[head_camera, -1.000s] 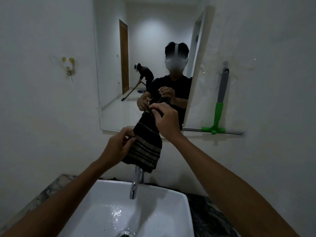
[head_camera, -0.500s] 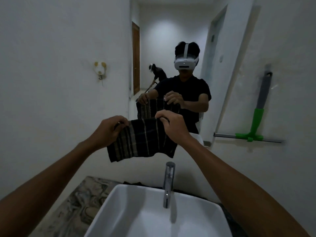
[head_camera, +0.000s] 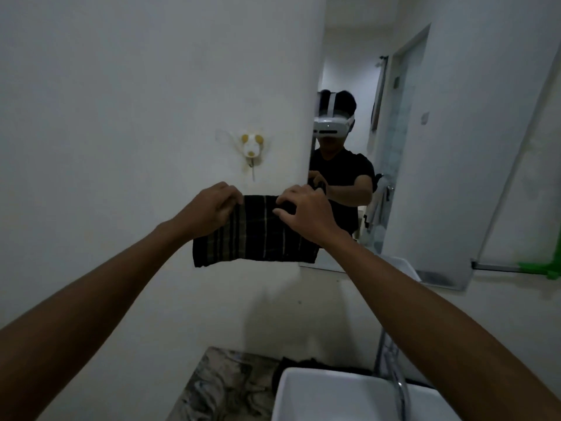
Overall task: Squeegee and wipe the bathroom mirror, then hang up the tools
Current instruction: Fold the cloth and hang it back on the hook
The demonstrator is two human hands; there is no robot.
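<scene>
Fingers and thumbs of both hands are pinched shut on the top edge of a dark striped cloth towel [head_camera: 255, 235], the left hand [head_camera: 209, 208] at its upper left corner and the right hand [head_camera: 306, 212] at its upper right. The towel hangs flat between them, held up in the air in front of the white wall, its right end overlapping the lower left edge of the rectangular wall mirror [head_camera: 394, 147]. At about 12 o'clock from the left hand, a small white and yellow animal-shaped wall hook [head_camera: 251, 144] sits on the wall, close above the towel. The towel looks light, soft and limp, so it will sag wherever it is unsupported; a fold or corner near the top edge seems the best grip for hanging. At 3 o'clock, a green-handled squeegee [head_camera: 543, 267] already hangs. No brands or writing are readable.
</scene>
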